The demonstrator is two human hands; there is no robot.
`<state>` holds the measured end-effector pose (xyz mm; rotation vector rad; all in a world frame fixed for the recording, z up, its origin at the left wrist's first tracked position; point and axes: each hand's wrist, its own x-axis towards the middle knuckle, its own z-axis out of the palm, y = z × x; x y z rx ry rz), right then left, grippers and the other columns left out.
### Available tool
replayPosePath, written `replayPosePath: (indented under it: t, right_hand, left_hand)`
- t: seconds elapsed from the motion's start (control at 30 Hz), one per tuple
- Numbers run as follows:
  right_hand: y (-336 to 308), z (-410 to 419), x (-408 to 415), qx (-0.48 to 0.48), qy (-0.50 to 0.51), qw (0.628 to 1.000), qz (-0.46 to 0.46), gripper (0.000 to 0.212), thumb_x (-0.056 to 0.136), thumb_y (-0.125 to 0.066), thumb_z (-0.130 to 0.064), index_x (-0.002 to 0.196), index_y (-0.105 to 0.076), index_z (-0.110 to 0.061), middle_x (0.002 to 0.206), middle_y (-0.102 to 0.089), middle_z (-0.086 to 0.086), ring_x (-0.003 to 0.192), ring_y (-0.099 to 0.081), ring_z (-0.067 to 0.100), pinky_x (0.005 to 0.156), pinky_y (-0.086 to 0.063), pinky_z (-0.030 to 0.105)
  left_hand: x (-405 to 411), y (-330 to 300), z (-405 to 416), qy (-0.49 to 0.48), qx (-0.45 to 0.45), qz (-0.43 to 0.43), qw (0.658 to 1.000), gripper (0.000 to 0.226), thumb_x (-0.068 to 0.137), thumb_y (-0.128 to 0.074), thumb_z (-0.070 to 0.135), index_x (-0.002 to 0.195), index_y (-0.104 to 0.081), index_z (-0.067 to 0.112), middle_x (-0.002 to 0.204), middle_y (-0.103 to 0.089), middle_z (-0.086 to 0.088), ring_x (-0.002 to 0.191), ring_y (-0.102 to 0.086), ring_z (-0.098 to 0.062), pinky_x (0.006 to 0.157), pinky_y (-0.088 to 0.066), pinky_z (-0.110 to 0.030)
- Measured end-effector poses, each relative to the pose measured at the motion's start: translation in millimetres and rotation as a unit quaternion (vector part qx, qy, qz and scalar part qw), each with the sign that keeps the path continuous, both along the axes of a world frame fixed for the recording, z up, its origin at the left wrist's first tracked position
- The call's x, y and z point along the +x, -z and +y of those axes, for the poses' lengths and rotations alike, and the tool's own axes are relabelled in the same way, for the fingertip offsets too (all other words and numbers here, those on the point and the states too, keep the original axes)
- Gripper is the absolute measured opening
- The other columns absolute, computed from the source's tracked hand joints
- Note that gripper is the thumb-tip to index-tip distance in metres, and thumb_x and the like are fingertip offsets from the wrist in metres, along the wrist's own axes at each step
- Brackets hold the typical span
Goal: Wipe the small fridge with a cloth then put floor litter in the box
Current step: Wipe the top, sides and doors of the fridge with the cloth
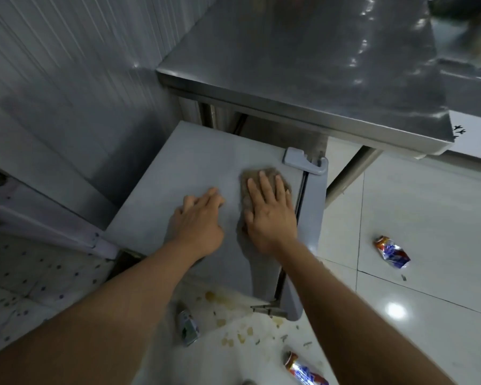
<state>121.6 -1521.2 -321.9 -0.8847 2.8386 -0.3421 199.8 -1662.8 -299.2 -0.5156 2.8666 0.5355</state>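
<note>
We press our right hand [270,215] flat, fingers [264,187] spread open, on the brown rumpled cloth [246,180] lying atop the small grey fridge [195,162]. Our left hand [199,220] rests just beside it, fingers loosely open, holding nothing. Crushed red-and-blue cans [392,252] lie on the white tiled floor [417,218].

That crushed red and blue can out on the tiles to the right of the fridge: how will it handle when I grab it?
The crushed can looks dented flat, so it probably won't roll. It is likely light and may skid on the glossy floor tiles if nudged. Creased metal edges could be sharp, so pinch its body.
</note>
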Motion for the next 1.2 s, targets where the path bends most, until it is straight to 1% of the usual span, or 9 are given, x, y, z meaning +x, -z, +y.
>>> replayPosePath:
  t: [0.13,0.27,0.47,0.57,0.67,0.8,0.87,1.07,1.2]
  right_hand:
    - [3.1,12.3,65.0,-0.021,-0.041,0.999,0.011,0.062,0.091,-0.023,-0.047,0.149,-0.019,-0.028,0.159,-0.01,-0.001,0.145,0.006,0.026,0.116,0.002,0.042]
    - [4.1,-9.7,18.9,0.001,-0.042,0.999,-0.004,0.059,0.095,-0.028,-0.046,0.15,-0.012,-0.03,0.16,-0.001,-0.003,0.146,0.01,0.025,0.119,0.002,0.043]
    - [-0.9,-58.3,-31.9,0.027,0.06,0.998,-0.023,0.06,0.098,-0.027,-0.043,0.151,-0.005,-0.026,0.159,0.008,0.001,0.145,0.016,0.027,0.116,0.007,0.043]
    - [1.7,-42.1,21.1,0.014,0.075,0.997,0.014,0.06,0.095,-0.025,-0.045,0.15,-0.015,-0.024,0.159,-0.002,0.004,0.144,0.011,0.027,0.117,0.0,0.045]
    - [2.3,-33.9,45.4,0.033,0.073,0.996,0.034,0.063,0.089,-0.027,-0.046,0.146,-0.032,-0.02,0.155,-0.023,0.007,0.143,-0.01,0.032,0.114,-0.013,0.051]
    - [6.3,-50.5,-20.3,0.041,0.082,0.996,0.023,0.064,0.093,-0.021,-0.048,0.151,-0.004,-0.025,0.159,0.006,0.003,0.145,0.016,0.024,0.114,0.014,0.041]
    - [9.2,-60.8,-58.9,0.055,0.103,0.992,0.037,0.064,0.094,-0.025,-0.046,0.151,-0.004,-0.024,0.16,0.004,0.004,0.146,0.012,0.026,0.115,0.013,0.042]
    - [2.4,-78.2,-122.4,0.068,0.135,0.988,0.033,0.056,0.092,-0.033,-0.044,0.144,-0.028,-0.022,0.147,-0.031,0.01,0.137,-0.023,0.033,0.116,-0.002,0.048]
    - [5.9,-71.3,-87.8,0.026,0.091,0.994,0.05,0.06,0.094,-0.033,-0.041,0.15,-0.016,-0.024,0.158,-0.012,0.005,0.145,-0.002,0.029,0.117,0.003,0.043]
  left_hand:
    - [-15.2,-6.8,-12.3,0.01,0.023,0.016,1.0,0.04,0.083,-0.044,0.002,0.118,-0.041,0.019,0.137,-0.039,0.003,0.11,-0.036,-0.025,0.086,-0.04,-0.039]
    - [-26.9,-6.4,-23.5,0.019,0.042,0.035,0.998,0.038,0.082,-0.043,-0.001,0.117,-0.044,0.013,0.132,-0.045,-0.004,0.109,-0.042,-0.027,0.086,-0.041,-0.042]
    - [-37.3,-11.4,-44.7,0.081,0.022,0.031,0.996,0.033,0.082,-0.046,0.001,0.113,-0.048,0.012,0.125,-0.047,-0.005,0.109,-0.042,-0.026,0.086,-0.042,-0.041]
    - [-54.9,-14.1,-54.1,0.089,0.019,0.025,0.996,0.037,0.086,-0.046,0.007,0.121,-0.044,0.013,0.134,-0.042,-0.004,0.119,-0.038,-0.025,0.095,-0.038,-0.04]
    - [-75.5,-8.1,-61.4,0.094,0.044,0.031,0.994,0.057,0.091,-0.043,0.01,0.144,-0.024,0.013,0.155,-0.019,-0.002,0.139,-0.021,-0.021,0.113,-0.023,-0.038]
    - [-97.7,6.5,-61.3,0.089,0.054,0.035,0.994,0.064,0.091,-0.041,0.012,0.148,-0.015,0.021,0.158,-0.008,0.006,0.145,-0.007,-0.015,0.116,-0.016,-0.04]
    - [-100.6,14.5,-61.5,0.081,0.055,0.04,0.994,0.065,0.088,-0.042,0.012,0.147,-0.019,0.024,0.158,-0.008,0.007,0.145,-0.006,-0.014,0.116,-0.016,-0.045]
    - [-99.6,21.9,-66.1,0.093,0.058,0.046,0.993,0.061,0.089,-0.042,0.013,0.146,-0.023,0.025,0.158,-0.008,0.008,0.145,-0.005,-0.015,0.115,-0.018,-0.049]
    - [-100.3,13.0,-60.6,0.075,0.075,0.041,0.993,0.062,0.088,-0.046,0.008,0.145,-0.023,0.02,0.158,-0.009,0.005,0.146,-0.006,-0.016,0.116,-0.015,-0.049]
